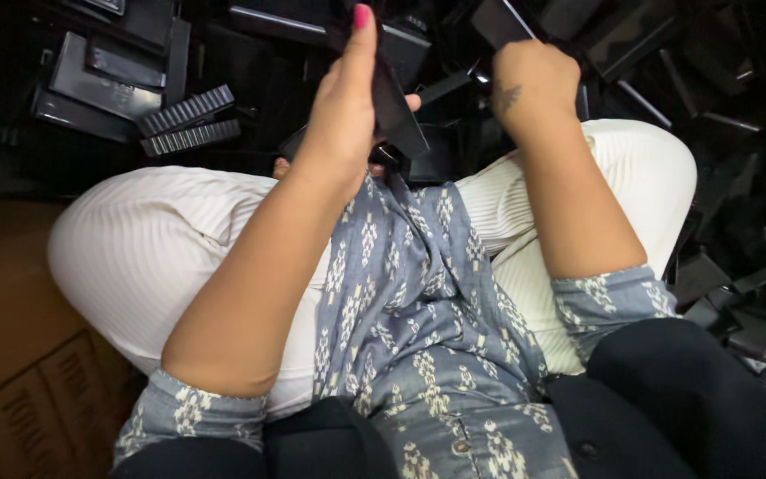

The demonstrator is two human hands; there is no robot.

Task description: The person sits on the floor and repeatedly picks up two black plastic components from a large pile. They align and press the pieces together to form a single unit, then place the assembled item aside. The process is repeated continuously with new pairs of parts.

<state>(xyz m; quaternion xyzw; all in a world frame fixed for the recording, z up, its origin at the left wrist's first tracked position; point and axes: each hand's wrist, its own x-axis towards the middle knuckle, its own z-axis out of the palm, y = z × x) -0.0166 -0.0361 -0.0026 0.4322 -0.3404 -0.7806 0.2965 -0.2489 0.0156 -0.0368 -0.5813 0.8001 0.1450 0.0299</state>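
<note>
I sit with my knees in ribbed white trousers (161, 257) spread apart and a blue patterned top hanging between them. My left hand (343, 106), with a pink-painted nail, is shut on a flat black plastic panel (398, 106) raised above my lap. My right hand (532, 84) is closed in a fist around the lower end of another black plastic piece (500, 21) that reaches to the top edge of the view. The two hands are close together but apart.
A heap of black plastic parts (117, 75) covers the floor ahead and to the right (729, 293), including two ridged comb-like strips (190, 124). A brown cardboard box (19, 355) stands at my left.
</note>
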